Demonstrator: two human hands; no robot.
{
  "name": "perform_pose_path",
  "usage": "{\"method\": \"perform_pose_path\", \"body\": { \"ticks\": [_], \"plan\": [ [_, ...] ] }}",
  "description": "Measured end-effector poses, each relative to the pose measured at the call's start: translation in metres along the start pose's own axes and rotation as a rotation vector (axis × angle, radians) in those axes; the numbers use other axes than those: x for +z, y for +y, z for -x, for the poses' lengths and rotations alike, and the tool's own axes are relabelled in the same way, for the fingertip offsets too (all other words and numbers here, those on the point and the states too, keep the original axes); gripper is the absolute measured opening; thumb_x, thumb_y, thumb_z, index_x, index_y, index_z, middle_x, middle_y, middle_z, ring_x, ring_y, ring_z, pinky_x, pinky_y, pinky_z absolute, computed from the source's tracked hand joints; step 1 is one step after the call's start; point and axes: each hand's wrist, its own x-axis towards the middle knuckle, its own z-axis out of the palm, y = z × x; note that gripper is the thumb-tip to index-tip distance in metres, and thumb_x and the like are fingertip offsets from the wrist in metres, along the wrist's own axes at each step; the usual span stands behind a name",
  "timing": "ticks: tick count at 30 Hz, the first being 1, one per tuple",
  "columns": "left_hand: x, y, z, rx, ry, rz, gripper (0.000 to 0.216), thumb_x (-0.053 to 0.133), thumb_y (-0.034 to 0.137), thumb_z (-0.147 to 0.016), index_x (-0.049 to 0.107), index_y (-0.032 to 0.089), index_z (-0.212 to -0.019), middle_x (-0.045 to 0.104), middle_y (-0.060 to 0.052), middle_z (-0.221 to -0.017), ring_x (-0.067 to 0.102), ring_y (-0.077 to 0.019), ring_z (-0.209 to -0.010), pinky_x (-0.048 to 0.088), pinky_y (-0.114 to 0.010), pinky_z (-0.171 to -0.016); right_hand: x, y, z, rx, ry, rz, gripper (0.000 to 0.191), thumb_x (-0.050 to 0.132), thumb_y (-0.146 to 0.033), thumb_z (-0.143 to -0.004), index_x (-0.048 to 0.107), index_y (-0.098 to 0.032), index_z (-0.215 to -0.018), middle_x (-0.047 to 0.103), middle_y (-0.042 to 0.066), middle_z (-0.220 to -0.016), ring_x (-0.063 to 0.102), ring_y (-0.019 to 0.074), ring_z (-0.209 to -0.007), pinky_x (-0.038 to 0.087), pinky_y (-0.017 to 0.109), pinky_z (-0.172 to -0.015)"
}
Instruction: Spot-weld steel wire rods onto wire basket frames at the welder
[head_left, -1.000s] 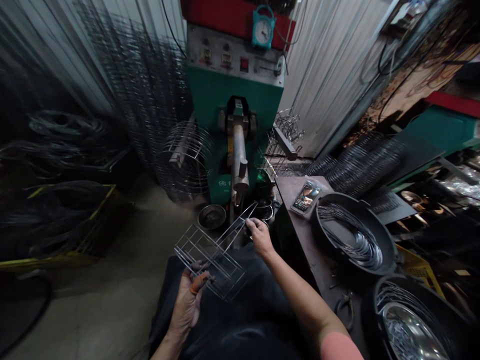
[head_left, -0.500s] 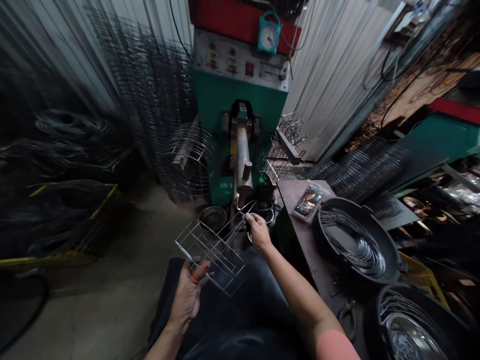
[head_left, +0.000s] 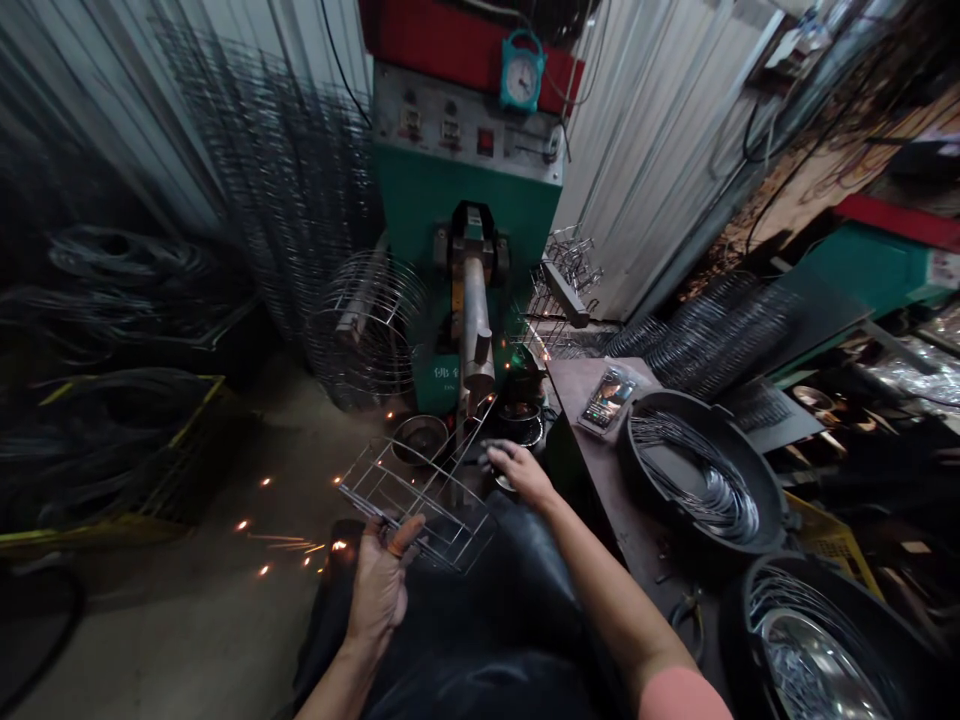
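Sparks (head_left: pixel 277 535) scatter across concrete floor (head_left: pixel 187 640), left of the work. L hand (head_left: pixel 381 580) clenched round wire rack frame (head_left: pixel 420 505), orange wrap (head_left: pixel 399 548) on one finger; frame tilted above lap, far end up at electrode (head_left: pixel 476 370) of green spot welder (head_left: pixel 465 190). Good hold, by the look: frame firm, wire seated square under electrode, fingers clear of sparks. R hand (head_left: pixel 521 475) curled by frame's far end, just beside electrode; can't tell if gripping wire or only steadying. Further R: workbench (head_left: pixel 592 470) w/ phone (head_left: pixel 607 398), black tub (head_left: pixel 626 445) of wire rings, pliers (head_left: pixel 686 615), 2nd tub (head_left: pixel 739 620) in bottom R corner.
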Motion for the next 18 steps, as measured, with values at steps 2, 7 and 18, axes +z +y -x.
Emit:
{"method": "perform_pose_path", "body": {
  "ticks": [2,7,18],
  "plan": [
    [-0.003,-0.005,-0.003,0.016,0.010,0.020,0.045,0.074,0.022,-0.047,0.050,0.026,-0.086,0.053,0.005,-0.087,0.055,-0.0144,-0.081,0.046,-0.032,-0.071,-0.004,0.007,0.023,0.034,-0.106,0.097,0.031,0.066,-0.042,-0.067,0.065,-0.018,-0.087,0.064,-0.001,-0.072,0.057,0.0100,-0.064,0.043,0.023,-0.063],
    [-0.008,-0.010,-0.010,0.036,0.010,0.091,0.043,0.075,0.023,-0.046,0.050,0.025,-0.081,0.052,0.005,-0.086,0.055,-0.0143,-0.081,0.048,-0.032,-0.071,0.001,0.021,0.047,0.020,-0.151,0.207,0.027,0.063,-0.045,-0.070,0.067,-0.020,-0.079,0.063,-0.003,-0.065,0.056,0.0116,-0.063,0.043,0.025,-0.065],
    [-0.011,0.009,-0.014,-0.002,0.018,-0.081,0.044,0.074,0.025,-0.046,0.049,0.025,-0.081,0.056,0.002,-0.085,0.056,-0.0191,-0.088,0.046,-0.029,-0.062,0.022,0.030,0.050,-0.059,-0.079,0.191,0.029,0.060,-0.047,-0.072,0.063,-0.019,-0.073,0.057,-0.004,-0.061,0.052,0.0108,-0.059,0.041,0.023,-0.061]
  ]
}}
